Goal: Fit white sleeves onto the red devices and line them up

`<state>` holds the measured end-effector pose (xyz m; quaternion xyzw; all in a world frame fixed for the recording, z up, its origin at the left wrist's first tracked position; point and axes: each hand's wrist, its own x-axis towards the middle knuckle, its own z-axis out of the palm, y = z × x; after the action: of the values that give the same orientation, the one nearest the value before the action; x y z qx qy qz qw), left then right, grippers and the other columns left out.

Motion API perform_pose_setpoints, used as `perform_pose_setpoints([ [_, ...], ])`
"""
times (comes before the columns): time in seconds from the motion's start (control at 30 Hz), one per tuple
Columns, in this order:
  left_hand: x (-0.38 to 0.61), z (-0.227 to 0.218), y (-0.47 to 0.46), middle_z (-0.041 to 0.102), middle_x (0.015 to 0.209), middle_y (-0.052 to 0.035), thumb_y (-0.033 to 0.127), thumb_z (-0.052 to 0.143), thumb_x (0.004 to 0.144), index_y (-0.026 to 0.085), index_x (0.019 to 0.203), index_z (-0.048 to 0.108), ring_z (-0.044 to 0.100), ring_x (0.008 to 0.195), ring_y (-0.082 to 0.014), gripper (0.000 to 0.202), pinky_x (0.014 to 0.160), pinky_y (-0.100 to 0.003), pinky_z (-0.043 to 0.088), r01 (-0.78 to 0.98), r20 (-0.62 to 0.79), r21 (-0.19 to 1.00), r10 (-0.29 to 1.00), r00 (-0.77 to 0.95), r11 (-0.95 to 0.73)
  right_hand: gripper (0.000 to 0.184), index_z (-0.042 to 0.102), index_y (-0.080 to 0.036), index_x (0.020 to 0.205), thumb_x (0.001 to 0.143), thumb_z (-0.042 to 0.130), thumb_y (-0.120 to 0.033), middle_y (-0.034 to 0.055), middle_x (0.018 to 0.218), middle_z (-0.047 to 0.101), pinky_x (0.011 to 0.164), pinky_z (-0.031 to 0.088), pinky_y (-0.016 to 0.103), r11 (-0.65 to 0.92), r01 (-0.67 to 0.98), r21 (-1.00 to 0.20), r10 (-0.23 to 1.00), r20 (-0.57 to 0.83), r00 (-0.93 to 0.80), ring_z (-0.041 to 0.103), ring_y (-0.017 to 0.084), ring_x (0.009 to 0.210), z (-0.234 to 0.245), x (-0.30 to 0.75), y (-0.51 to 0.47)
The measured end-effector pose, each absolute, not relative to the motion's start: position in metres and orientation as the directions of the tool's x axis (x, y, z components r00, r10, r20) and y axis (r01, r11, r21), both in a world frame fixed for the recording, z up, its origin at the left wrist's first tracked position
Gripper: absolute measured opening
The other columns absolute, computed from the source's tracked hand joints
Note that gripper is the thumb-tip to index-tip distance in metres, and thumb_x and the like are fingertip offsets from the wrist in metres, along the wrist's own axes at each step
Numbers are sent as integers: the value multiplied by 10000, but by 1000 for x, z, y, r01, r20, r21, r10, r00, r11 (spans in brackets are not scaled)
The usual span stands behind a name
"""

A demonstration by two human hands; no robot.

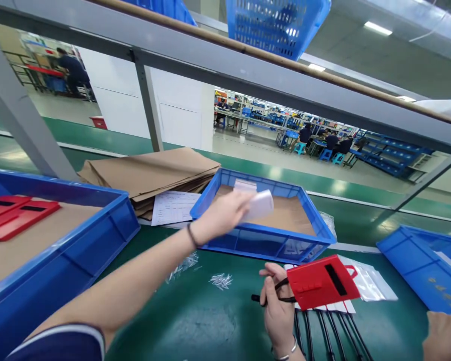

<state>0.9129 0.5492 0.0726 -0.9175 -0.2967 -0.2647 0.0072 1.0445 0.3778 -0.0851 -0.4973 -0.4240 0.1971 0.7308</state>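
Note:
My left hand (pixel 229 213), arm stretched over the bench, is closed on a blurred white piece (pixel 260 204), perhaps a card or small stack of paper, above a blue plastic tray (pixel 225 240). A second white stack (pixel 245 186) lies in that tray, just behind my fingers. Lower right, my right hand (pixel 278 306) grips black cable (pixel 281 285) at the edge of a flat red plastic tag (pixel 319 283) with a black strip and a loop. Beneath the tag are white sheets (pixel 346 307) with several black cables (pixel 325 333) running toward me.
Small clear pieces (pixel 221 281) lie in piles on the green bench (pixel 188 321). A left blue tray (pixel 108 235) holds red tags (pixel 26 215). Brown paper (pixel 154 173), clear bags (pixel 374 283) and a right blue bin (pixel 417 265) surround the work area. A metal rail (pixel 210 55) crosses above.

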Motion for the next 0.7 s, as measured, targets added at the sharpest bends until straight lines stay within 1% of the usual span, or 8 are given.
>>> perform_pose_setpoints([
  [0.07, 884, 42, 503, 717, 1063, -51, 193, 492, 978, 233, 1315, 608, 691, 939, -190, 359, 813, -284, 569, 430, 505, 123, 430, 749, -894, 295, 618, -246, 1174, 937, 639, -420, 96, 1226, 594, 482, 477, 230, 377, 138, -916, 729, 385, 565, 500, 43, 535, -79, 1044, 377],
  [0.1, 872, 26, 483, 724, 1025, -64, 158, 459, 979, 194, 1278, 614, 695, 858, -184, 338, 717, -280, 567, 335, 582, 81, 317, 748, -939, 296, 611, -239, 1138, 916, 666, -426, 105, 1284, 565, 490, 484, 239, 364, 130, -922, 741, 371, 560, 502, 45, 548, -77, 1042, 377],
  [0.2, 849, -6, 444, 727, 984, -68, 117, 443, 988, 160, 1248, 582, 691, 779, -173, 298, 636, -277, 550, 314, 712, 31, 242, 659, -949, 287, 577, -218, 941, 855, 734, -443, 78, 1169, 602, 461, 453, 224, 360, 75, -930, 765, 340, 546, 553, 80, 607, -73, 1031, 377],
  [0.27, 841, -13, 434, 732, 983, -59, 101, 455, 986, 167, 1233, 578, 696, 789, -167, 284, 660, -276, 560, 338, 731, 33, 253, 633, -941, 300, 552, -217, 884, 852, 736, -452, 62, 1048, 637, 454, 441, 211, 358, 25, -933, 776, 313, 548, 613, 124, 690, -74, 1024, 378],
  [0.33, 837, -13, 431, 739, 999, -57, 90, 457, 985, 170, 1222, 580, 705, 814, -164, 280, 682, -271, 567, 348, 735, 29, 256, 627, -937, 291, 561, -215, 897, 868, 722, -455, 57, 1013, 665, 463, 454, 214, 362, -21, -932, 785, 292, 546, 617, 118, 665, -75, 1018, 379],
  [0.47, 834, -18, 432, 744, 1035, -67, 44, 429, 972, 167, 1219, 593, 715, 869, -163, 320, 734, -263, 568, 344, 751, -23, 211, 626, -939, 342, 604, -183, 864, 855, 726, -503, 78, 1086, 698, 396, 395, 205, 318, -127, -940, 839, 217, 499, 454, 16, 420, -77, 1015, 378],
  [0.6, 832, -32, 442, 735, 1094, -53, -27, 380, 942, 207, 1259, 619, 701, 933, -157, 460, 813, -262, 548, 300, 751, -82, 139, 645, -951, 507, 709, -157, 995, 767, 762, -608, 86, 1028, 689, 341, 333, 188, 207, -232, -950, 889, 83, 450, 448, 13, 388, -76, 1016, 376],
  [0.7, 833, -40, 451, 721, 1081, -60, 28, 447, 964, 216, 1226, 624, 683, 951, -169, 368, 844, -285, 550, 279, 806, -52, 125, 579, -959, 551, 745, -146, 989, 700, 807, -612, 78, 966, 684, 332, 337, 180, 162, -320, -934, 886, -5, 464, 442, 22, 414, -72, 1014, 375],
])
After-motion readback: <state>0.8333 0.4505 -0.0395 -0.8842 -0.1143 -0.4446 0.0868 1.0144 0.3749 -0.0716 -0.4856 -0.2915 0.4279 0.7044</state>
